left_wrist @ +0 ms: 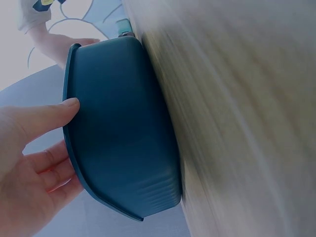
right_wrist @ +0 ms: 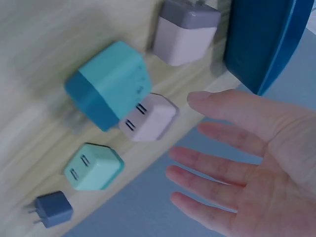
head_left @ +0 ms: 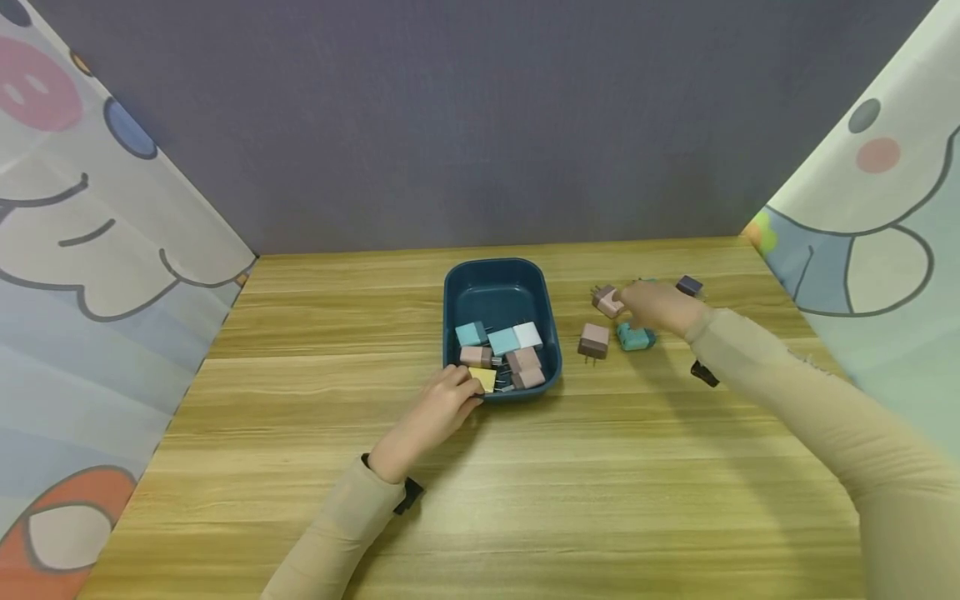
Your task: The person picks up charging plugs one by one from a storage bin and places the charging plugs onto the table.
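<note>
My left hand (head_left: 438, 408) holds the near-left rim of a dark blue bin (head_left: 557, 350), the thumb on its outer wall and the other fingers over the rim. In the bin lie several plug chargers, among them a yellow one (head_left: 483, 379), a white one (head_left: 528, 335) and a light blue one (head_left: 471, 334). My right hand (right_wrist: 247, 158) hovers with fingers spread and holds nothing. Around it are a pink charger (right_wrist: 149, 117), a teal charger (right_wrist: 108, 84), a mint charger (right_wrist: 94, 167), a dark blue charger (right_wrist: 53, 209) and a pink-and-grey charger (right_wrist: 185, 34).
The wooden table (head_left: 322, 333) runs back to a grey panel (head_left: 480, 125). Printed cartoon sheets (head_left: 892, 250) stand along both sides. The loose chargers lie right of the bin, some with prongs showing.
</note>
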Available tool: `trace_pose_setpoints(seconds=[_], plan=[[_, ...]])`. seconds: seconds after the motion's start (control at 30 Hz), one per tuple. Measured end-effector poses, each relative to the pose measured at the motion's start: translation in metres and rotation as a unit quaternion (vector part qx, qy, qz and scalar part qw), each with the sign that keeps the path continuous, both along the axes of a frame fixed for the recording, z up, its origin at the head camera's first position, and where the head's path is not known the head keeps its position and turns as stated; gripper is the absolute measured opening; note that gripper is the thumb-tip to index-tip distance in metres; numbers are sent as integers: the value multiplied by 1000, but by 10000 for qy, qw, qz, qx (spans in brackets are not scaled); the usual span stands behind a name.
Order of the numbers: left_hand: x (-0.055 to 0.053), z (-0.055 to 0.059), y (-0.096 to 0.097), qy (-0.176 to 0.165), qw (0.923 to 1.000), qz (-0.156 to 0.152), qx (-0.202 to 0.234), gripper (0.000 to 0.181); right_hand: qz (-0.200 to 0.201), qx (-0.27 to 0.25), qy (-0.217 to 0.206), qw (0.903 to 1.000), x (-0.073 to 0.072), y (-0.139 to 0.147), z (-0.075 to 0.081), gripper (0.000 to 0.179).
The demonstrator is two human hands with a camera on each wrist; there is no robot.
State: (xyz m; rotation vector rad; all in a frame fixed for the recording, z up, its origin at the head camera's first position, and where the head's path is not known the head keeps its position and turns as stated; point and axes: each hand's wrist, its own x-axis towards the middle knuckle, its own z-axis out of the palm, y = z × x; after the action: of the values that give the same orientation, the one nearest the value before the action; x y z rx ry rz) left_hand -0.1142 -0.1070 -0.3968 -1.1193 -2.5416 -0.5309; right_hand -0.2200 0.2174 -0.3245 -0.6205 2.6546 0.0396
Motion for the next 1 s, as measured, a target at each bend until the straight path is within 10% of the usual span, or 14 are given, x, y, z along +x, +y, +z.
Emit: trace_pose_setpoints(seconds=[1.0], plan=[[1,2,-1,-97,9999,25,-64,7,234,-335,94,9991,-13,-49,36,49]])
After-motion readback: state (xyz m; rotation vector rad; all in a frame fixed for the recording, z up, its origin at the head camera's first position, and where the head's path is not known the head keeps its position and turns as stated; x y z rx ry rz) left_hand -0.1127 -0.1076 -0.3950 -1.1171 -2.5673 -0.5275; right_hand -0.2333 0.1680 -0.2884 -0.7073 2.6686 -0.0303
